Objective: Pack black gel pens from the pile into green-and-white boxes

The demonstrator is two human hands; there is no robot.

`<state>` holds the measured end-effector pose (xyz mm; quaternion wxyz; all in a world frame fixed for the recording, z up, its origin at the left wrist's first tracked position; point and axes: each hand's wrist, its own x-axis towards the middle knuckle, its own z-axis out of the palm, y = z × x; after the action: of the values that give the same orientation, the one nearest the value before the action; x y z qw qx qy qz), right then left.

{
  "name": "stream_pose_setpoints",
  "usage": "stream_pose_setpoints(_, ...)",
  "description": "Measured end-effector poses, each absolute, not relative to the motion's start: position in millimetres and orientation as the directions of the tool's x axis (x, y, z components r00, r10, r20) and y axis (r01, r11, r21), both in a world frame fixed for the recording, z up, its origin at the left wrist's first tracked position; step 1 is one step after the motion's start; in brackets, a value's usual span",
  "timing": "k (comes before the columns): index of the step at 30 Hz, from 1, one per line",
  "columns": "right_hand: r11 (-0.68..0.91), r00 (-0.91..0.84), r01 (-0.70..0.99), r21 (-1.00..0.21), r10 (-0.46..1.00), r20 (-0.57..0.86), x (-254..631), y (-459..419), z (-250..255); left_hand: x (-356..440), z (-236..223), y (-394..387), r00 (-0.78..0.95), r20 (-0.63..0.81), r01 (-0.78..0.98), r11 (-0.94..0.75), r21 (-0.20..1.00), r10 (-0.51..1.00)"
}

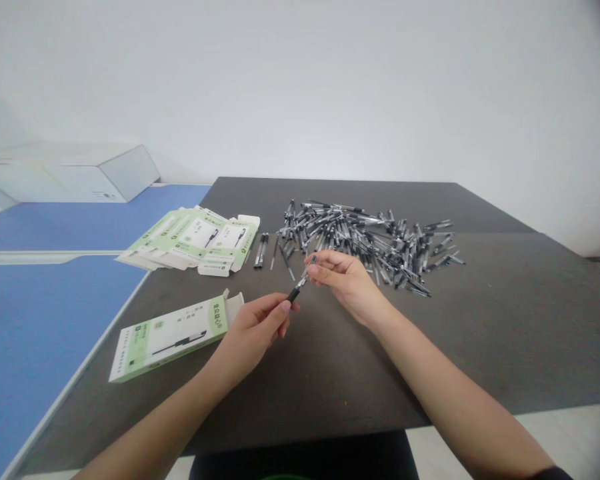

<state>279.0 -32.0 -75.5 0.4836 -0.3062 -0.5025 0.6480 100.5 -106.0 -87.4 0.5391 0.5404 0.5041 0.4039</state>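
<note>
Pen (pixel 301 283), black part pinched in left hand (pixel 263 319), other end pinched in right hand (pixel 344 279), fingers of both together on it. Held over dark table (pixel 310 393), in front of big messy pile of pens (pixel 355 233). Green and white box (pixel 173 335) near left wrist, more boxes (pixel 195 239) behind.

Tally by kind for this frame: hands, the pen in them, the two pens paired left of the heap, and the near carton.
Hands, left hand and right hand: 2
Held pen: 1
Paired pens: 2
Near carton: 1
Total: 6
Heap and overlapping cartons excluded: too jumbled to count.
</note>
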Motion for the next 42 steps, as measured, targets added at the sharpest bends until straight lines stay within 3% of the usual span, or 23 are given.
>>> stream_pose_setpoints(15, 0.005, -0.348, -0.272, -0.962, 0.932, 0.103, 280.5, -37.0, -71.8, 102.2, -81.9, -106.8, 0.147, -0.128, 0.097, 0.115, 0.989, 0.981)
stream_pose_setpoints(27, 0.133, -0.438, -0.057, -0.989, 0.887, 0.145, 283.2, -41.5, -69.5, 95.1, -88.0, -108.7, 0.133, -0.037, 0.238, 0.004, 0.971, 0.990)
stream_pose_setpoints(34, 0.197, -0.456, -0.025, -0.980, 0.870, 0.186, 281.9, -43.3, -73.5, 91.5, -91.4, -108.0, 0.142, -0.027, 0.234, -0.007, 0.972, 0.989)
stream_pose_setpoints(39, 0.236, -0.527, 0.032, -0.971, 0.830, 0.184, 280.5, -47.5, -74.8, 95.5, -89.1, -105.7, 0.201, -0.016, 0.354, -0.057, 0.934, 0.980)
stream_pose_setpoints(42, 0.214, -0.476, 0.023, -0.977, 0.862, 0.177, 281.9, -47.1, -72.4, 99.0, -77.7, -111.3, 0.141, 0.055, 0.470, -0.116, 0.875, 0.988)
